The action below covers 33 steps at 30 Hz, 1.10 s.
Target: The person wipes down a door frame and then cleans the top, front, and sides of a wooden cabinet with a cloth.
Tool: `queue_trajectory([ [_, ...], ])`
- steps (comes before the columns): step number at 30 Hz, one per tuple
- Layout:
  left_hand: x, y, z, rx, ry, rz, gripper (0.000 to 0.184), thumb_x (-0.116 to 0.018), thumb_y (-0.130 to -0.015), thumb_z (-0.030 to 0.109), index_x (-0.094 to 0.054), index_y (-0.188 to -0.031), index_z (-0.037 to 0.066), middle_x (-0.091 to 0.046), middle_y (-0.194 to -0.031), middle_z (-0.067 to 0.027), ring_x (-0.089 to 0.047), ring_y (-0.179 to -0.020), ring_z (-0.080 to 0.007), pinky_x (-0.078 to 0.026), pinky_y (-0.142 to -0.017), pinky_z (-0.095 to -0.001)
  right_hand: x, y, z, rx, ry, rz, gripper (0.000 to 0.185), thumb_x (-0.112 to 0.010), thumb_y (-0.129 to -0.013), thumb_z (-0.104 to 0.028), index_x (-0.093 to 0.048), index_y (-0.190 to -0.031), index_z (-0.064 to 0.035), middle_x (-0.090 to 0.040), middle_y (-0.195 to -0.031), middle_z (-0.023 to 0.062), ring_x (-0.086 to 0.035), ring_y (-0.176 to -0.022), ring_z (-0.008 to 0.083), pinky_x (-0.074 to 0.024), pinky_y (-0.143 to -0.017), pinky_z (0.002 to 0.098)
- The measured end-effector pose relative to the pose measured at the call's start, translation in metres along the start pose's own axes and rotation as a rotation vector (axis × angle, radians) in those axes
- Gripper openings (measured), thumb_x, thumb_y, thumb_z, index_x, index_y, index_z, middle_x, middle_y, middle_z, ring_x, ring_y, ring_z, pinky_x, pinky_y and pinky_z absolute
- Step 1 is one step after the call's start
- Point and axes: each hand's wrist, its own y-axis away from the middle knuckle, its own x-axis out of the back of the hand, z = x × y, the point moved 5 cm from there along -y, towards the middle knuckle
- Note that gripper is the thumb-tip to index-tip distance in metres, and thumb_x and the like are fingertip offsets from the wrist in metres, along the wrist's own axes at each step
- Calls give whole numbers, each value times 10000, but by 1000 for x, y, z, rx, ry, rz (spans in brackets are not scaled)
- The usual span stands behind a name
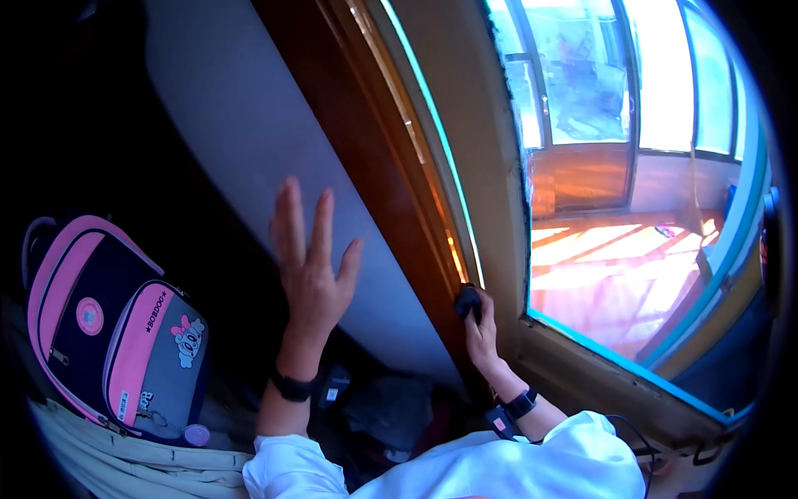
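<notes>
My left hand (312, 279) is raised in front of the pale wall (249, 125), fingers spread and holding nothing. My right hand (481, 333) grips a small black wad (467, 301), perhaps a folded cloth; its exact kind is not clear. The wad is against the lower part of the brown wooden frame (391, 158), beside a narrow bright gap. Just to the right of that hand is the glazed panel's tan frame (490, 191), with turquoise edging round its glass.
A pink, navy and grey backpack (125, 333) stands at left on pale gathered fabric (125, 457). Dark items (386, 412) lie low between my arms. Through the glass, a sunlit floor (598, 283) and more windows (582, 75) show. A metal latch (711, 447) is at lower right.
</notes>
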Motion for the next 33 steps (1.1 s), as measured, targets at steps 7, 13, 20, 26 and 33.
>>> queue_trajectory([
  [7, 21, -10, 8, 62, 73, 89, 649, -655, -793, 210, -357, -1363, 121, -160, -1465, -194, -195, -1346, -360, -235, -1066, -497, -58, -135, -151, 405, 99, -71, 439, -505, -837, -63, -403, -1258, -128, -333, -1320, 176, -380, -1215, 354, -377, -979, 381],
  [13, 31, 43, 15, 231, 86, -8, 629, -651, -787, 177, -373, -1344, 83, -106, -1472, -205, -166, -1346, -394, -224, -1065, -510, -46, -110, -106, 322, 5, -117, 518, -485, -766, 51, -416, -1251, -119, -314, -1350, 153, -330, -1266, 333, -326, -1022, 389],
  [20, 44, 153, 29, 497, 16, -346, 633, -618, -783, 102, -351, -1357, 92, -101, -1479, -197, -164, -1350, -387, -246, -1065, -485, 25, 56, 48, -167, 229, -84, 555, -492, -711, 82, -410, -1239, -69, -349, -1329, 181, -331, -1264, 349, -283, -1044, 394],
  [26, 67, 169, 34, 534, 68, -357, 629, -611, -787, 108, -346, -1356, 67, -121, -1471, -212, -167, -1349, -390, -236, -1067, -483, -28, -41, -66, 424, 303, -73, 717, -612, -630, 129, -373, -1275, -76, -349, -1324, 197, -359, -1234, 365, -322, -1009, 399],
  [33, 110, 187, 41, 613, 79, -229, 612, -584, -799, 125, -337, -1350, 27, -152, -1462, -222, -202, -1336, -397, -258, -1053, -488, -55, -65, -101, 549, 396, 58, 743, -648, -670, 69, -320, -1321, -72, -355, -1325, 183, -379, -1215, 346, -328, -1005, 385],
])
